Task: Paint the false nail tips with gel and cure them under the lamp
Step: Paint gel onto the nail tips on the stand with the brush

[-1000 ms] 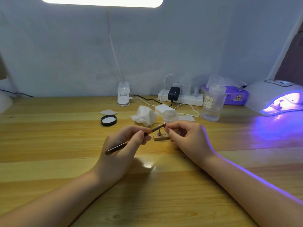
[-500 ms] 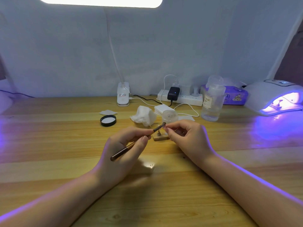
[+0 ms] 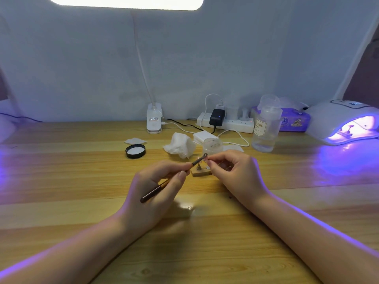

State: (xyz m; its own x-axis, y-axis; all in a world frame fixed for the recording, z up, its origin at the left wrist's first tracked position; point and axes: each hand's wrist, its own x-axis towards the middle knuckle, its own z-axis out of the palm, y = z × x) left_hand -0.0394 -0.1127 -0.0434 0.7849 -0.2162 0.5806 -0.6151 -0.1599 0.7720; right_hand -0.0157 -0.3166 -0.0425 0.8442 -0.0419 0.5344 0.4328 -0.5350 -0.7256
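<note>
My left hand [image 3: 158, 187] holds a thin dark gel brush [image 3: 151, 191] like a pen, its tip pointing up and right. The brush tip meets a small false nail tip [image 3: 206, 159] pinched between the thumb and forefinger of my right hand [image 3: 235, 175]. Just below the two hands a small wooden stand [image 3: 200, 172] rests on the table. An open clear gel jar [image 3: 212, 145] stands right behind it. At the far right the white curing lamp [image 3: 340, 117] glows violet, with a small holder visible inside.
The jar's black lid [image 3: 135, 151] lies to the left, a crumpled tissue [image 3: 180, 145] beside the jar. Behind are a clear pump bottle [image 3: 266, 128], a power strip [image 3: 225, 123] with cables, a purple tissue pack [image 3: 295, 121] and a clip lamp base [image 3: 154, 120].
My left hand has tilted the brush a little steeper and shifted slightly right. The right hand and nail tip stay in place.
</note>
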